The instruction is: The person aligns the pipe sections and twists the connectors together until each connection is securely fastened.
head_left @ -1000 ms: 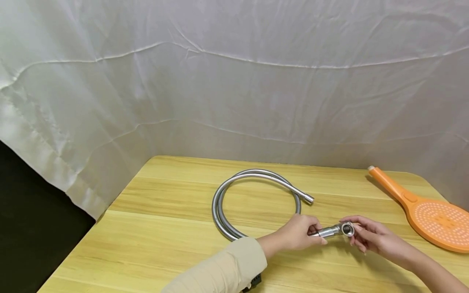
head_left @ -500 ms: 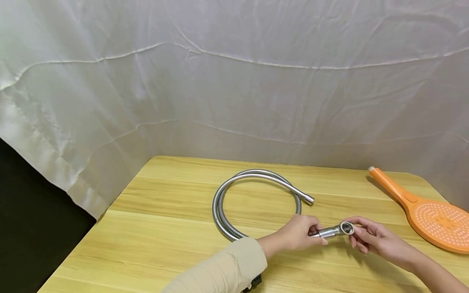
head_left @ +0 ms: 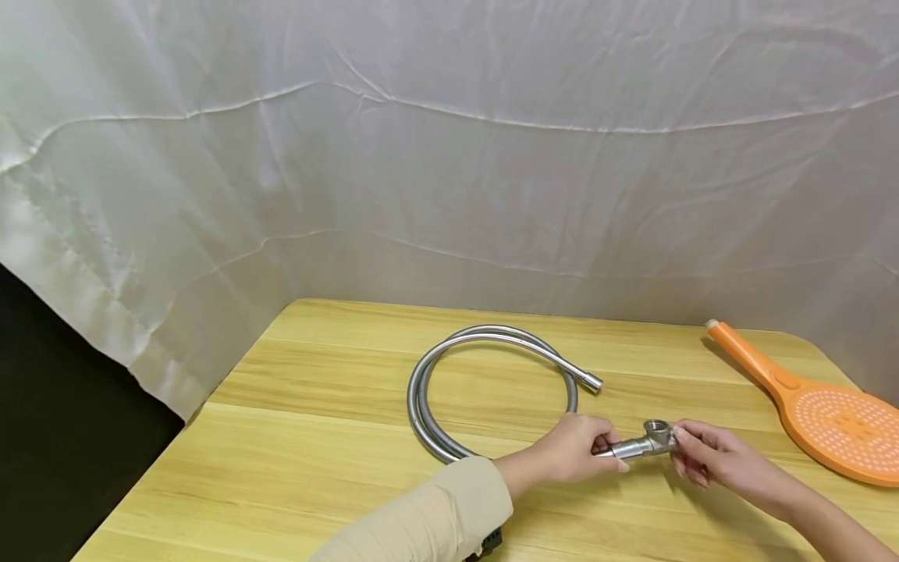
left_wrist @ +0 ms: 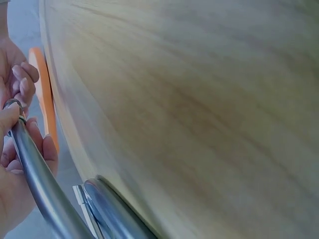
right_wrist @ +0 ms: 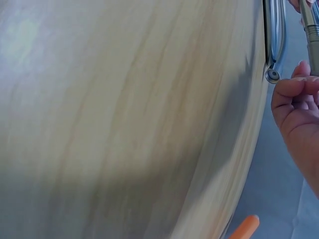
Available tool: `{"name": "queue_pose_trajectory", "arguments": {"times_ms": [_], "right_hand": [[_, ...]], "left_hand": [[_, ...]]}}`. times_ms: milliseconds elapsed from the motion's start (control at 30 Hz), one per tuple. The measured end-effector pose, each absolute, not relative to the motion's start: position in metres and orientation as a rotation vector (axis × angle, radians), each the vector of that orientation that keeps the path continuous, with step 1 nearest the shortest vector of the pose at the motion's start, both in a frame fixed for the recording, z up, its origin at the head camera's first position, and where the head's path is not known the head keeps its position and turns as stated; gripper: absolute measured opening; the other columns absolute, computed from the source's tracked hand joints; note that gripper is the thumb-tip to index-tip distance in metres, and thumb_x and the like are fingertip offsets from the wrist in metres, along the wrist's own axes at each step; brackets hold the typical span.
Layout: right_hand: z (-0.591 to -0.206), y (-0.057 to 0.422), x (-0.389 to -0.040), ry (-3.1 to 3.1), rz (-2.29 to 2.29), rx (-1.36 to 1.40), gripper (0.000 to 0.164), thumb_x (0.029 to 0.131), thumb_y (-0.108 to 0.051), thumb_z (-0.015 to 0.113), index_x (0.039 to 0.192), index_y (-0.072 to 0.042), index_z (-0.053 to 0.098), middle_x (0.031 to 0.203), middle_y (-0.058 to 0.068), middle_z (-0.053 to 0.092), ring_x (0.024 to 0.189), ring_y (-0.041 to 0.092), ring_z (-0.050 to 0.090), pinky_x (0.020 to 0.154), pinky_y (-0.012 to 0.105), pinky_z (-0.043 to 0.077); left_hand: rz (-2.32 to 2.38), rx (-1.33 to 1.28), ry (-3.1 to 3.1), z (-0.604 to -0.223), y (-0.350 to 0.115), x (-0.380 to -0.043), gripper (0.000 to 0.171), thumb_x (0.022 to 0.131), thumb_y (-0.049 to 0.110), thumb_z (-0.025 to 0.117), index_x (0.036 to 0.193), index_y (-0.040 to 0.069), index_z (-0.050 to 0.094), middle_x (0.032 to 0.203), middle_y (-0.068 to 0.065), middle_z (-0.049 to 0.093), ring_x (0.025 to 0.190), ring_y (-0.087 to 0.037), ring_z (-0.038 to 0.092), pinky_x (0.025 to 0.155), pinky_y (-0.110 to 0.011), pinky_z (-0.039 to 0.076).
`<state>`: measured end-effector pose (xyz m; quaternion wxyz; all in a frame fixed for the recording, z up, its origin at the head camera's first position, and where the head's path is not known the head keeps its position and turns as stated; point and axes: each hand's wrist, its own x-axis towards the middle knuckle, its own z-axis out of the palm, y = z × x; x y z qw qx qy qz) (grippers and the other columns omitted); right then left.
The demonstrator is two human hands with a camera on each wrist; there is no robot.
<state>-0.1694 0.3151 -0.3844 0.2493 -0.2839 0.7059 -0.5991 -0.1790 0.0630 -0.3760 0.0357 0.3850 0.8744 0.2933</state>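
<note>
In the head view, my left hand grips a silver shower hose just behind its metal end nut. A metal pipe fitting with a round opening is joined to that nut; its opening faces upward. My right hand pinches the fitting's far end between thumb and fingers. The left wrist view has the hose running out of the left hand, the right hand beyond it. The right wrist view catches the right hand's curled fingers at the fitting.
An orange shower head lies face up at the table's right side, its handle toward the back. The hose's other end rests on the wooden table behind the hands. Pale cloth hangs behind the table.
The fitting has turned under my right hand's fingers; its round opening, first facing toward the camera, now faces upward. My left hand stays in place on the hose.
</note>
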Motion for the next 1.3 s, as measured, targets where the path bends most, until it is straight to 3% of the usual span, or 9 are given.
{"name": "queue_pose_trajectory", "arguments": {"times_ms": [133, 233, 333, 467, 633, 933, 1300], "right_hand": [[-0.383, 0.313, -0.169, 2.034, -1.611, -0.662, 0.035, 0.104, -0.014, 0.021, 0.102, -0.01, 0.056, 0.083, -0.007, 0.059, 0.057, 0.011, 0.043, 0.052, 0.038, 0.027], [-0.384, 0.311, -0.169, 2.13, -1.614, -0.602, 0.038, 0.104, -0.015, 0.024, 0.103, -0.023, 0.061, 0.081, -0.007, 0.059, 0.062, 0.002, 0.048, 0.05, 0.034, 0.031], [-0.385, 0.308, -0.168, 2.225, -1.618, -0.549, 0.039, 0.103, -0.014, 0.026, 0.104, -0.029, 0.062, 0.079, -0.007, 0.058, 0.063, 0.002, 0.05, 0.051, 0.028, 0.039], [-0.386, 0.303, -0.166, 2.313, -1.635, -0.489, 0.031, 0.102, -0.015, 0.032, 0.103, -0.025, 0.061, 0.076, -0.006, 0.056, 0.063, 0.004, 0.052, 0.058, 0.025, 0.047], [-0.386, 0.298, -0.163, 2.386, -1.668, -0.423, 0.024, 0.101, -0.017, 0.037, 0.103, -0.028, 0.058, 0.077, -0.006, 0.057, 0.062, 0.005, 0.054, 0.058, 0.026, 0.049], [-0.388, 0.308, -0.164, 2.216, -1.711, -0.693, 0.037, 0.098, 0.0, 0.037, 0.119, -0.028, 0.05, 0.092, -0.005, 0.062, 0.073, 0.006, 0.06, 0.064, 0.027, 0.054], [-0.388, 0.311, -0.165, 1.984, -1.808, -0.89, 0.043, 0.096, 0.009, 0.034, 0.127, -0.018, 0.045, 0.094, -0.003, 0.064, 0.077, 0.005, 0.062, 0.065, 0.027, 0.054]], "left_hand": [[0.909, 1.18, 2.685, -0.376, 0.063, -0.179, 0.018, 0.083, 0.026, 0.069, 0.091, 0.01, 0.066, 0.077, 0.01, 0.064, 0.059, 0.009, 0.044, 0.053, -0.003, 0.037], [0.914, 1.173, 2.686, -0.376, 0.063, -0.18, 0.018, 0.084, 0.026, 0.069, 0.091, 0.01, 0.066, 0.077, 0.01, 0.064, 0.059, 0.009, 0.043, 0.053, -0.003, 0.037], [0.922, 1.162, 2.681, -0.375, 0.063, -0.18, 0.018, 0.084, 0.026, 0.069, 0.092, 0.01, 0.066, 0.077, 0.01, 0.064, 0.059, 0.009, 0.043, 0.053, -0.003, 0.037], [0.926, 1.166, 2.677, -0.376, 0.063, -0.18, 0.018, 0.084, 0.026, 0.069, 0.092, 0.01, 0.066, 0.077, 0.01, 0.064, 0.059, 0.009, 0.043, 0.054, -0.003, 0.037], [0.923, 1.174, 2.682, -0.377, 0.062, -0.181, 0.018, 0.084, 0.026, 0.069, 0.092, 0.01, 0.066, 0.076, 0.01, 0.063, 0.058, 0.009, 0.041, 0.052, -0.003, 0.036], [0.925, 1.143, 2.688, -0.376, 0.063, -0.181, 0.019, 0.084, 0.027, 0.069, 0.092, 0.01, 0.066, 0.077, 0.01, 0.063, 0.059, 0.009, 0.043, 0.053, -0.004, 0.037], [0.927, 1.133, 2.687, -0.376, 0.063, -0.181, 0.018, 0.083, 0.027, 0.07, 0.091, 0.01, 0.066, 0.076, 0.01, 0.063, 0.058, 0.009, 0.043, 0.052, -0.004, 0.037]]}}
